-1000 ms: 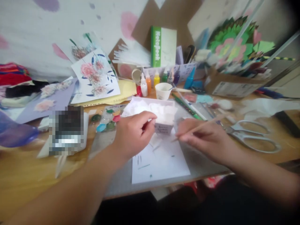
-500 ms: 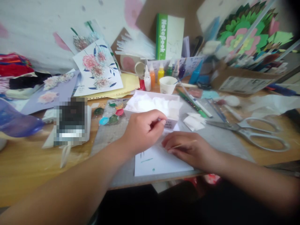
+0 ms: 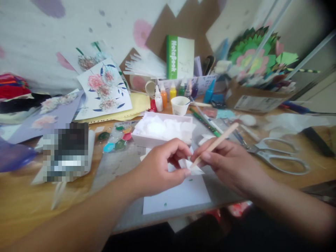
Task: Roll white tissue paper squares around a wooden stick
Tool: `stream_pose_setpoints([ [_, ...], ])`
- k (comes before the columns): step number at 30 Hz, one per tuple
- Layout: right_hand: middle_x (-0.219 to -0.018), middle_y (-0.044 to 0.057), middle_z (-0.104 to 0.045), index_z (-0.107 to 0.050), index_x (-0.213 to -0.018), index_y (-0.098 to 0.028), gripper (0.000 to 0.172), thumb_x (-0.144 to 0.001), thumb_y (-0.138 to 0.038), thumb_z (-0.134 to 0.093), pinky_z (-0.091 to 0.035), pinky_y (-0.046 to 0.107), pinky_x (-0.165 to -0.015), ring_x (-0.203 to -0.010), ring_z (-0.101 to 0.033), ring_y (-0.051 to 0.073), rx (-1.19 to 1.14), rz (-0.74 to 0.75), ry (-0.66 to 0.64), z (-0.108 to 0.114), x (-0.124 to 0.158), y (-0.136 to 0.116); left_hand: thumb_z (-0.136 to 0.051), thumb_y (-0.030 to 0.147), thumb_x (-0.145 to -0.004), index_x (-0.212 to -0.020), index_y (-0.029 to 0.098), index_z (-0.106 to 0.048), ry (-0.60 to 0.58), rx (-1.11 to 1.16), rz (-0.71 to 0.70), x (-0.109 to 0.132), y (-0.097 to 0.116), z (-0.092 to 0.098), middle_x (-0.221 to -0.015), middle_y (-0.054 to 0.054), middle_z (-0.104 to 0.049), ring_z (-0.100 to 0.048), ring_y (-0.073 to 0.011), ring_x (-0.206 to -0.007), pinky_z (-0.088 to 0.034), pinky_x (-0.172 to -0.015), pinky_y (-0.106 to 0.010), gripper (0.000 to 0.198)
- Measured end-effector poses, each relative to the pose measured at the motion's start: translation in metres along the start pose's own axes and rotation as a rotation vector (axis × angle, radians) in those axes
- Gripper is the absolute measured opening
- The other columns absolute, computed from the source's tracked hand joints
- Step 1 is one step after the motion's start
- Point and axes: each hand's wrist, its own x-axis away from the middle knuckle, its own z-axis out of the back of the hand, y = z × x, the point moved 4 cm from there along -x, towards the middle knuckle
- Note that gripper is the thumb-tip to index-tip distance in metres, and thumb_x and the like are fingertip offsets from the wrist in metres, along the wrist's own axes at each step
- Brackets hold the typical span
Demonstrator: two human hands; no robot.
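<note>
My left hand (image 3: 159, 169) pinches a small, thin white paper piece (image 3: 196, 170) between thumb and fingers. A pale wooden stick (image 3: 223, 138) slants up from my right hand (image 3: 228, 161), its thin lower end against the white piece. Both hands hover close together above a white sheet (image 3: 178, 199) marked with small green dabs. Just behind them, a white box (image 3: 149, 140) holds crumpled white pieces. To its left lies a clear palette with paint blobs (image 3: 120, 144). Part of the sheet is hidden under the hands.
A grey mat (image 3: 107, 178) lies under the sheet. Large scissors (image 3: 278, 148) rest at the right, beside several brushes and pens. Paint bottles (image 3: 159, 100) and a paper cup (image 3: 180, 106) stand behind the box. Left is a blurred-out device (image 3: 91, 150).
My right hand has brought the stick upright to the white piece, where before it lay low over the sheet. My left hand has come down from the box edge. The view has shifted.
</note>
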Motion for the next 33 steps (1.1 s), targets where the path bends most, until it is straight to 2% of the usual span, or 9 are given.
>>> stream_pose_setpoints([
  [4,-0.074,0.0,-0.076,-0.079,-0.082,-0.023,0.009,-0.08,-0.032,-0.08,-0.057,0.026,-0.069,-0.07,-0.07,0.014,0.057,0.074,0.021,0.002,0.001,-0.004,-0.065,0.021,-0.079,-0.092,0.021,-0.059,-0.016,0.062,0.058,0.001,-0.005,-0.004,-0.078,0.001,-0.057,-0.053,-0.0134,-0.07,-0.045,-0.066,-0.026,0.014],
  [8,-0.082,0.0,-0.077,-0.078,-0.086,-0.027,0.003,-0.085,-0.029,-0.076,-0.058,0.031,-0.075,-0.078,-0.072,0.017,0.162,0.195,0.039,0.009,0.004,-0.015,-0.065,0.024,-0.081,-0.098,0.02,-0.064,-0.055,0.216,0.141,-0.001,-0.005,-0.005,-0.083,-0.001,-0.063,-0.056,-0.0146,-0.073,-0.044,-0.065,-0.026,0.018],
  [12,-0.087,0.0,-0.077,-0.077,-0.088,-0.03,0.003,-0.086,-0.03,-0.075,-0.061,0.035,-0.076,-0.081,-0.073,0.02,0.196,0.227,0.039,0.009,0.006,-0.021,-0.067,0.025,-0.079,-0.085,0.019,-0.067,-0.049,0.316,0.206,-0.002,-0.006,-0.004,-0.073,0.002,-0.062,-0.053,-0.0129,-0.065,-0.04,-0.06,-0.025,0.008],
  [17,-0.092,-0.002,-0.076,-0.077,-0.091,-0.032,0.009,-0.088,-0.025,-0.072,-0.061,0.037,-0.079,-0.08,-0.074,0.019,0.173,0.29,0.016,0.004,0.011,-0.027,-0.067,0.025,-0.081,-0.074,0.018,-0.067,-0.014,0.393,0.175,0.0,-0.01,-0.002,-0.066,0.001,-0.063,-0.056,-0.0134,-0.066,-0.041,-0.066,-0.026,0.01],
  [22,-0.09,0.0,-0.077,-0.078,-0.091,-0.033,0.01,-0.09,-0.027,-0.07,-0.06,0.034,-0.082,-0.092,-0.072,0.021,0.33,0.369,0.008,-0.003,0.016,-0.038,-0.065,0.019,-0.076,-0.067,0.018,-0.065,0.0,0.528,0.202,0.001,-0.013,-0.004,-0.061,0.001,-0.064,-0.057,-0.0138,-0.062,-0.042,-0.065,-0.028,0.009],
  [28,-0.085,0.001,-0.077,-0.079,-0.089,-0.033,0.008,-0.089,-0.033,-0.071,-0.063,0.032,-0.076,-0.085,-0.073,0.02,0.379,0.393,0.02,-0.011,0.016,-0.046,-0.065,0.018,-0.074,-0.066,0.018,-0.066,0.003,0.564,0.214,0.001,-0.014,-0.005,-0.063,0.001,-0.063,-0.056,-0.0134,-0.061,-0.042,-0.063,-0.029,0.008],
  [33,-0.086,0.001,-0.077,-0.08,-0.09,-0.034,0.009,-0.089,-0.032,-0.071,-0.063,0.032,-0.079,-0.087,-0.073,0.02,0.389,0.396,0.017,-0.011,0.015,-0.044,-0.065,0.018,-0.075,-0.067,0.018,-0.066,-0.015,0.565,0.212,0.001,-0.014,-0.005,-0.062,0.001,-0.064,-0.057,-0.0133,-0.062,-0.042,-0.065,-0.029,0.008],
])
